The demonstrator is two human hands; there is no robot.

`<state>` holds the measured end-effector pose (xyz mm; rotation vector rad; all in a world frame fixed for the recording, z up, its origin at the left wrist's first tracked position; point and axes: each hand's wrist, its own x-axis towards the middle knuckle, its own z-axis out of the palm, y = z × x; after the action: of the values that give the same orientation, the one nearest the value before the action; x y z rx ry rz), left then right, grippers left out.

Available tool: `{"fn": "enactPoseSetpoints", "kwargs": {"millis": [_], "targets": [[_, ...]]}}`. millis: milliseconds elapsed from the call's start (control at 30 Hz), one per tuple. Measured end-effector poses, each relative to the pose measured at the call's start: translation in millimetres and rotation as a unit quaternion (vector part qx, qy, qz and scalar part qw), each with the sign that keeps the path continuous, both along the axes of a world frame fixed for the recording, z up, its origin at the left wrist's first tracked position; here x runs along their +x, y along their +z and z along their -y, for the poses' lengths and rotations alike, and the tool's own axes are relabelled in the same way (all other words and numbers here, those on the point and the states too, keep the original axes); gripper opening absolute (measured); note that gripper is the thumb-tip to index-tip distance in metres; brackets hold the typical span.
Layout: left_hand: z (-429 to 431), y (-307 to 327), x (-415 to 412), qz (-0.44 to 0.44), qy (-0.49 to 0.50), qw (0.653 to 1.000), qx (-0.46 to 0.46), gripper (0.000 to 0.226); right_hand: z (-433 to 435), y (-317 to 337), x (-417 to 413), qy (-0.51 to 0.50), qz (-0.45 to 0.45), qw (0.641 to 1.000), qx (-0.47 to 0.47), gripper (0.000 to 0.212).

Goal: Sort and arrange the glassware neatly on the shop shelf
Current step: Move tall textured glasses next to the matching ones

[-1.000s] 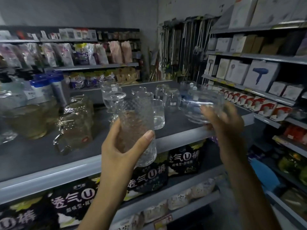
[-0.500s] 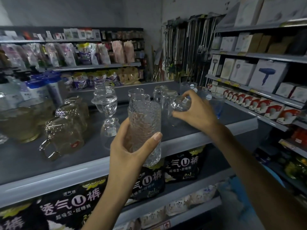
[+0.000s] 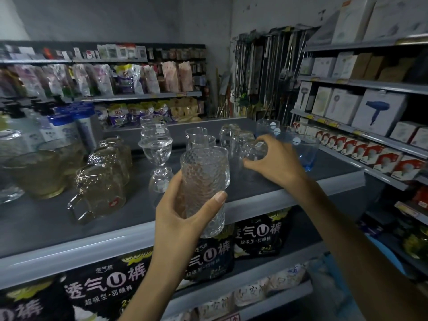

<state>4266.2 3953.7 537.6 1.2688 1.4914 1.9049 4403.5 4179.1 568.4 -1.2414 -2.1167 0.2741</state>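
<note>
Two glasses mid-sort: our left hand (image 3: 178, 218) grips the textured tumbler (image 3: 203, 181), right hand (image 3: 275, 163) grips a small glass (image 3: 254, 150) on the shelf (image 3: 289, 188); both likely need matching rows

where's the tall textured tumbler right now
In the head view the tall textured tumbler is mid-frame, held upright in the left hand at the shelf's front edge, right of the stacked stemmed glasses.

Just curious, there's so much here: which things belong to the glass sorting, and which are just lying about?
Job: textured tumbler in left hand; small glass gripped by right hand; blue glass; handled mugs; stemmed glasses.
Lying about: hair-dryer box; black packets below; blue-capped bottles.
</note>
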Motion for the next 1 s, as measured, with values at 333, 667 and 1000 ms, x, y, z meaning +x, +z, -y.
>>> {"fn": "enactPoseSetpoints", "kwargs": {"millis": [333, 667, 1000], "targets": [[14, 2, -14, -0.005, 0.002, 1.000, -0.007, 0.066, 16, -14, -2, -0.019, -0.017, 1.000, 0.013, 0.069], [55, -2, -56, -0.033, 0.005, 0.999, -0.005, 0.057, 195, -5, -44, 0.199, -0.314, 0.924, -0.086, 0.044], [132, -1, -146, -0.053, 0.026, 0.998, -0.004, 0.064, 272, 3, -160, 0.305, -0.280, 0.892, -0.180, 0.050]]}}
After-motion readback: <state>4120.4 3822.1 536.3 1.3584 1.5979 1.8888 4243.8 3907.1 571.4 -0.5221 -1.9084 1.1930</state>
